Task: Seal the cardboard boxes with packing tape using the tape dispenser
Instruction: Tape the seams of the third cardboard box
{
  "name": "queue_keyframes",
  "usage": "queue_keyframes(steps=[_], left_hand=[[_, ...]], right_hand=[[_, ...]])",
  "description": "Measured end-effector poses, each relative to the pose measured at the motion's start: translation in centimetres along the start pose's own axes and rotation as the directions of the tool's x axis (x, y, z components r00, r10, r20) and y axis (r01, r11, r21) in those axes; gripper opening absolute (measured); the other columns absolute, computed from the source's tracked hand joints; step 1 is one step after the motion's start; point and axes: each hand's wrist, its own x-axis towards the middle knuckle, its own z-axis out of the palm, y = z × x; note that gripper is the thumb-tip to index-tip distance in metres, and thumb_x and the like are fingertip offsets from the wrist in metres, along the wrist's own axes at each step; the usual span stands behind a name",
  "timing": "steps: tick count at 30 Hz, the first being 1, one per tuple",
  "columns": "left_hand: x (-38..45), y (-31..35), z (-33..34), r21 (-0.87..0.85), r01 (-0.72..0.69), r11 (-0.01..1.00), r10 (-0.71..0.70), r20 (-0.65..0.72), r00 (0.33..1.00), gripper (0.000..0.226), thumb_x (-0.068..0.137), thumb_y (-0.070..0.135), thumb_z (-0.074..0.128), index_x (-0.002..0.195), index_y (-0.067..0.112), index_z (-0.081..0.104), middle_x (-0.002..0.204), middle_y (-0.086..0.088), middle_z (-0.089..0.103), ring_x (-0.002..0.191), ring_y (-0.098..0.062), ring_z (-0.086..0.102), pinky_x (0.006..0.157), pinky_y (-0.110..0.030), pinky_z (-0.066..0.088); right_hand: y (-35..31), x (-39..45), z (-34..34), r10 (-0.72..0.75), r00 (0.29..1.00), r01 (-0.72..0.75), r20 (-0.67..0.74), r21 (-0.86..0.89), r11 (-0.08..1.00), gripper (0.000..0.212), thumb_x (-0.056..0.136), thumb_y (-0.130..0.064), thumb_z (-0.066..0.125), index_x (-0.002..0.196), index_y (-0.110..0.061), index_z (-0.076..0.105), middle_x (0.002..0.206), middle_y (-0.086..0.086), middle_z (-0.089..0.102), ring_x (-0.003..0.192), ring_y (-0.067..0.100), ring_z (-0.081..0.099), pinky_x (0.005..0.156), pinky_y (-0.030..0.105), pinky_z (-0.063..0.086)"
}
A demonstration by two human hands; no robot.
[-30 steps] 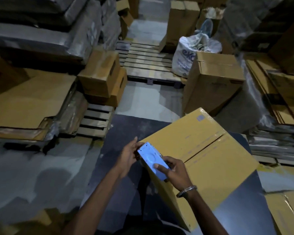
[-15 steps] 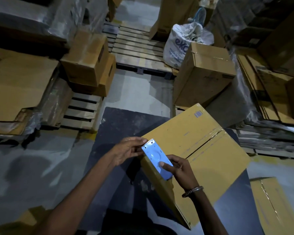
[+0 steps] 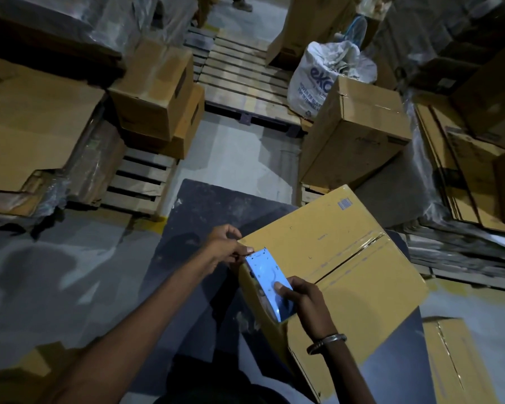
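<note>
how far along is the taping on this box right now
Done: glossy tape already runs along the box top seam. In hand: right hand holds the blue tape dispenser at the near edge; left hand pinches at its front end. Left: other seams, not visible here.

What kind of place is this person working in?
Most likely a warehouse or packing area: wooden pallets on a concrete floor, stacked cardboard boxes, and bundles of flattened cartons around the box being taped.

The tape dispenser (image 3: 270,285) is pale blue. The cardboard box (image 3: 347,266) under it is yellow-brown with a small striped barcode at its 1 o'clock corner. The desk (image 3: 187,228) is dark grey. The sack (image 3: 318,80) at 12 o'clock is white with blue lettering.
</note>
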Motion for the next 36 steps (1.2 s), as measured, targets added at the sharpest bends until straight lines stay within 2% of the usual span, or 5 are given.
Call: queue_keyframes(steps=[12,18,28,33,36], left_hand=[[2.7,-0.1,-3.6,0.059,-0.205,0.977,0.213,-0.196,0.957,0.047,0.081,-0.001,0.086,0.101,0.018,0.048,0.075,-0.011,0.078,0.058,-0.015,0.072,0.055,-0.023,0.054],[4.2,-2.6,-3.1,0.019,-0.149,0.989,0.150,-0.222,0.964,0.055,0.078,0.001,0.089,0.116,0.012,0.051,0.071,-0.004,0.078,0.059,-0.011,0.072,0.064,-0.030,0.059],[4.3,-5.4,-2.3,-0.145,0.007,0.989,-0.025,-0.123,0.992,0.072,0.085,0.021,0.088,0.150,0.028,0.057,0.131,0.002,0.061,0.120,-0.021,0.061,0.091,-0.037,0.050],[4.2,-5.5,-3.1,0.041,-0.245,0.969,0.247,-0.278,0.928,0.024,0.084,0.023,0.089,0.105,0.014,0.082,0.101,-0.004,0.081,0.094,-0.016,0.075,0.095,-0.041,0.060],[3.1,-4.2,-2.3,0.191,-0.314,0.930,0.343,-0.144,0.928,0.019,0.086,0.042,0.087,0.091,0.023,0.085,0.086,0.013,0.080,0.087,-0.005,0.076,0.088,-0.038,0.061]], right_hand=[[-1.0,0.9,0.6,-0.071,0.997,0.066,-0.032,-0.135,0.989,0.031,0.095,-0.035,0.072,0.074,-0.013,0.067,0.065,0.000,0.057,0.061,0.012,0.046,0.059,0.027,0.034],[-1.3,1.4,1.3,0.009,1.000,-0.009,-0.002,-0.135,0.991,0.051,0.087,-0.045,0.073,0.072,0.002,0.058,0.063,0.000,0.042,0.059,0.015,0.035,0.057,0.027,0.026],[-1.6,2.0,1.3,-0.011,1.000,0.005,-0.025,-0.243,0.970,0.045,0.097,-0.029,0.071,0.063,-0.016,0.044,0.057,-0.006,0.035,0.054,0.012,0.029,0.053,0.023,0.025],[-1.3,1.9,1.7,-0.039,0.999,0.028,-0.030,-0.293,0.956,0.046,0.098,-0.046,0.062,0.067,-0.017,0.045,0.057,-0.007,0.041,0.054,0.010,0.034,0.056,0.029,0.025],[-1.5,2.2,1.9,-0.008,0.999,-0.009,-0.041,-0.389,0.921,0.048,0.099,-0.051,0.058,0.069,-0.019,0.040,0.059,-0.005,0.040,0.055,0.013,0.036,0.060,0.037,0.026]])
